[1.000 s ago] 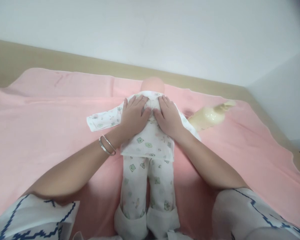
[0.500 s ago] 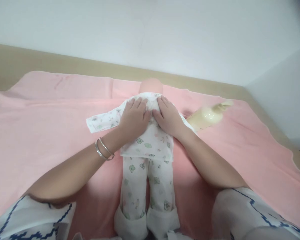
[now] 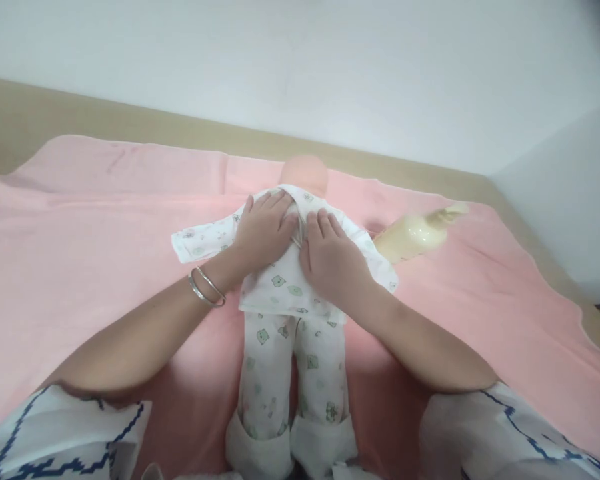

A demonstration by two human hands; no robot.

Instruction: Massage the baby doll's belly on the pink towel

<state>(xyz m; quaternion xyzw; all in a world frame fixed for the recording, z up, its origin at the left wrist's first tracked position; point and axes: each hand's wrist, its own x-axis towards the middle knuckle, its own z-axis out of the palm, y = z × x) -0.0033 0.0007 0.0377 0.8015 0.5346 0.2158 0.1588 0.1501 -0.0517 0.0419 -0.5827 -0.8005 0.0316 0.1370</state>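
A baby doll (image 3: 304, 172) lies on its back on a pink blanket (image 3: 80, 253), head away from me. It wears a white printed top (image 3: 285, 283) and matching trousers (image 3: 293, 373). My left hand (image 3: 263, 230), with two silver bangles at the wrist, lies flat on the left side of the doll's chest, fingers stretched toward the neck. My right hand (image 3: 330, 257) lies flat on the right side of the chest, a little lower. An empty sleeve (image 3: 203, 240) of the top sticks out to the left. The doll's bare arm (image 3: 420, 230) reaches out to the right.
The blanket covers a beige surface (image 3: 40, 120) that meets white walls behind and at the right. My knees in white cloth with blue zigzag trim (image 3: 60, 433) frame the doll's feet at the bottom.
My right hand has slid down the doll's chest toward me, from the collar to mid-chest. My left hand stays near the collar.
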